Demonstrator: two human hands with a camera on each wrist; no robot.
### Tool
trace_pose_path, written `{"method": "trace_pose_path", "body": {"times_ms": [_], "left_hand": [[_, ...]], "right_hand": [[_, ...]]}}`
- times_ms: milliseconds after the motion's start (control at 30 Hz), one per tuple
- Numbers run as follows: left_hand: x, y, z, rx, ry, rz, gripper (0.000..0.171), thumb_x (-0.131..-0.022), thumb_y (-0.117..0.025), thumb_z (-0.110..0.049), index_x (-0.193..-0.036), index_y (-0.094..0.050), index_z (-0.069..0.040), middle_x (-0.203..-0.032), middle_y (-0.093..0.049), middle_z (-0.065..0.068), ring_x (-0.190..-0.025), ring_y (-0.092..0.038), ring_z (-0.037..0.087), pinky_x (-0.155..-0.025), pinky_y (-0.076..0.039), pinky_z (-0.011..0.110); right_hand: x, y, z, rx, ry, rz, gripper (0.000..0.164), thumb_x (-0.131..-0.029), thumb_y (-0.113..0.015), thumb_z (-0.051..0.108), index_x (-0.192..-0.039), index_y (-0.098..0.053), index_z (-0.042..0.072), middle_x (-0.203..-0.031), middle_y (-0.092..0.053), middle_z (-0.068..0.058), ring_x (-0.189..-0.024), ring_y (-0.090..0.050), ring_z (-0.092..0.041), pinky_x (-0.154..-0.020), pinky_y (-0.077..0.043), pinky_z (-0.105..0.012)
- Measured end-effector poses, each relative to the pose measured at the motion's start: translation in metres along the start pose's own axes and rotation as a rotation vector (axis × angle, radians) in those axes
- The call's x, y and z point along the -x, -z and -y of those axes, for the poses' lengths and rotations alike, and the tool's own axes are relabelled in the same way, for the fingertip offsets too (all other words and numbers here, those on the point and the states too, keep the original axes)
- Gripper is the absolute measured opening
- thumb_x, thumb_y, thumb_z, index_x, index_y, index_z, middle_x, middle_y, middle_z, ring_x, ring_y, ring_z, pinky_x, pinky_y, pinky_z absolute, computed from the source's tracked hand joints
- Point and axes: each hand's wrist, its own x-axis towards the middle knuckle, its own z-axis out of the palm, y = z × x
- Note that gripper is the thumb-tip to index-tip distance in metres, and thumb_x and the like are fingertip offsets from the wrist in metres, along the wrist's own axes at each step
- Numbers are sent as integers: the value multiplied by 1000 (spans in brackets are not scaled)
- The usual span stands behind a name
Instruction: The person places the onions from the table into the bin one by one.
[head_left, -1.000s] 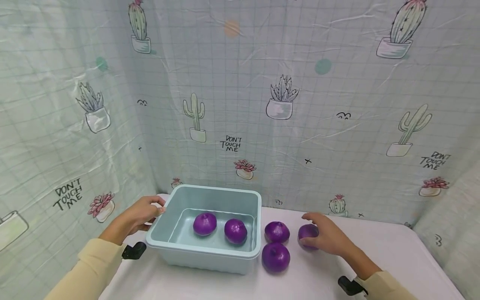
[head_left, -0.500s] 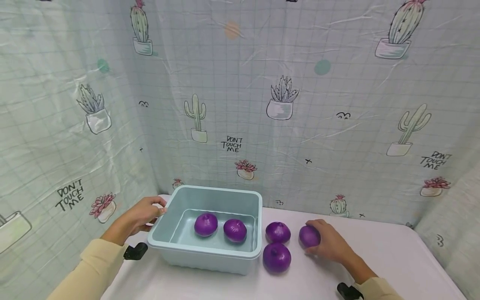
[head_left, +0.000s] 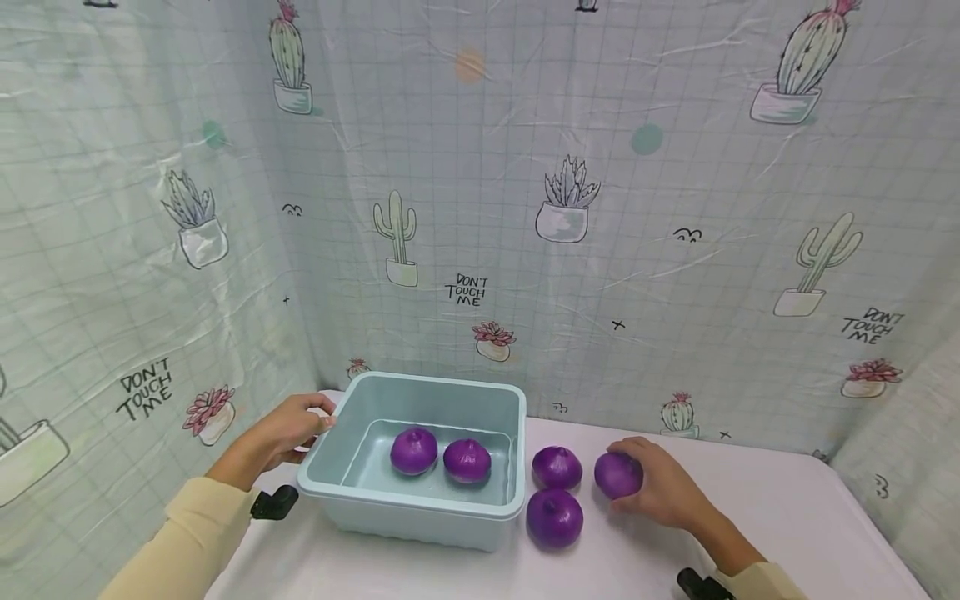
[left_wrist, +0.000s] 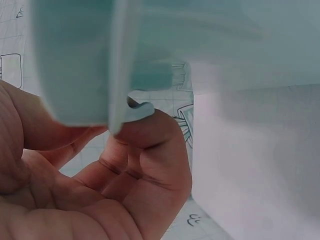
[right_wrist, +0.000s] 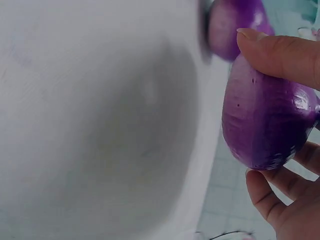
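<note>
My left hand (head_left: 291, 429) pinches the left rim of a pale blue plastic box (head_left: 408, 498); in the left wrist view its curled fingers (left_wrist: 162, 165) hook under the rim. Inside the box sit two purple onions, a left onion (head_left: 414, 451) and a right onion (head_left: 467, 461). My right hand (head_left: 660, 487) grips another purple onion (head_left: 618, 476) on the right. In the right wrist view, thumb and fingertips are on opposite sides of that onion (right_wrist: 267, 117). Whether it touches the table cannot be told.
Two more purple onions stand right of the box, a rear one (head_left: 557, 467) and a front one (head_left: 554, 517), close together. The white table (head_left: 780, 517) ends at a cactus-print curtain (head_left: 600, 358) behind and at both sides.
My right hand's thumb and fingers have closed round the outer onion, which has turned slightly. The right onion inside the box has rocked more upright. My left hand stays at the rim.
</note>
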Motion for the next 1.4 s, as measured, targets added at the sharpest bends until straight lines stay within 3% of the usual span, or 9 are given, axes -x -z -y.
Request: {"method": "trace_pose_path", "body": {"times_ms": [300, 533, 667, 1133, 1400], "left_hand": [[1, -1, 0, 18, -12, -8, 23, -106, -51, -11, -126, -55, -1, -114, -64, 18, -91, -67, 28, -71, -58, 40], [2, -1, 1, 15, -18, -14, 23, -106, -51, -11, -126, -55, -1, -113, -65, 19, -91, -67, 28, -70, -58, 40], [2, -1, 1, 25, -8, -13, 23, -106, -51, -11, -126, -56, -1, -112, -64, 18, -90, -67, 28, -70, -58, 40], [1, 3, 5, 27, 4, -3, 21, -106, -51, -11, -124, -57, -2, -110, -64, 15, -88, -67, 26, -69, -58, 40], [1, 1, 1, 27, 4, 3, 22, -106, -51, -12, -125, -56, -2, -110, -64, 16, -88, -66, 26, -69, -58, 39]], "right_hand": [[-2, 17, 29, -9, 35, 36, 77, -56, -100, 28, -126, -69, 20, -131, -68, -3, -122, -64, -31, -97, -54, -54], [-3, 28, 55, 1, 111, 57, 77, -56, -99, 31, -126, -68, 26, -131, -67, 2, -120, -65, -24, -93, -55, -43], [-5, 35, 67, -17, 113, 81, 78, -56, -99, 33, -127, -68, 26, -133, -67, 2, -121, -64, -24, -92, -56, -41], [-11, 50, 101, -46, 199, 71, 81, -54, -100, 31, -127, -67, 36, -135, -66, 8, -123, -64, -23, -94, -55, -45], [-17, 55, 115, -66, 255, 83, 80, -55, -101, 31, -127, -66, 37, -134, -64, 12, -120, -63, -18, -92, -57, -38]]}}
